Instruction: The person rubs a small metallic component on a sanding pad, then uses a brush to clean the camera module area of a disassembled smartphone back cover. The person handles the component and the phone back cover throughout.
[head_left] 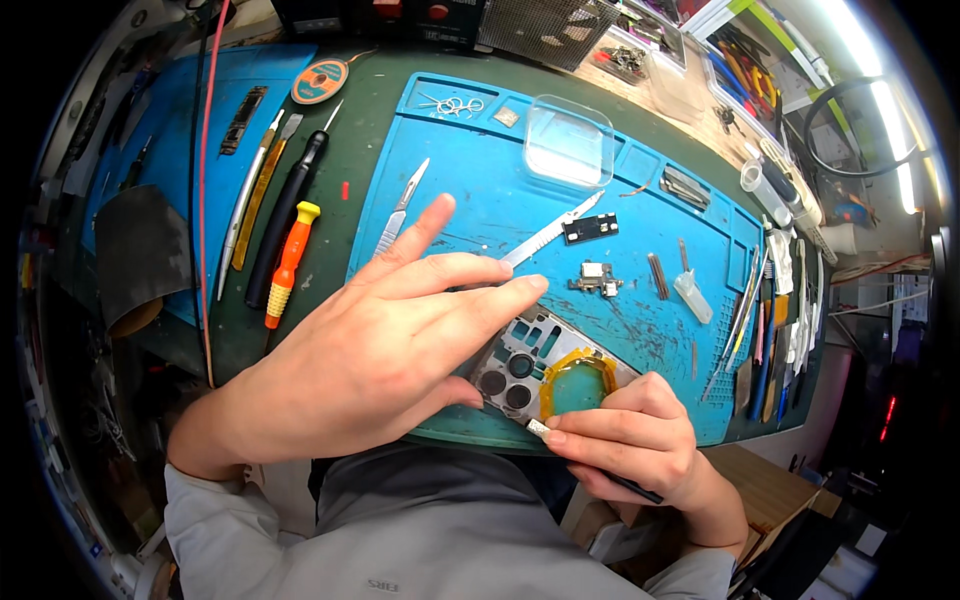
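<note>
A metal frame [535,345] lies near the blue mat's [465,190] front edge.
The left hand [370,320] spreads open beside it; the right hand [640,440] pinches a slim tool [639,490].

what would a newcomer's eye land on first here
Probably the large blue mat at centre. Then perhaps the metal frame with curved amber tape, between the left hand and right hand. Left of the mat, the orange-handled tool stands out too.
</note>
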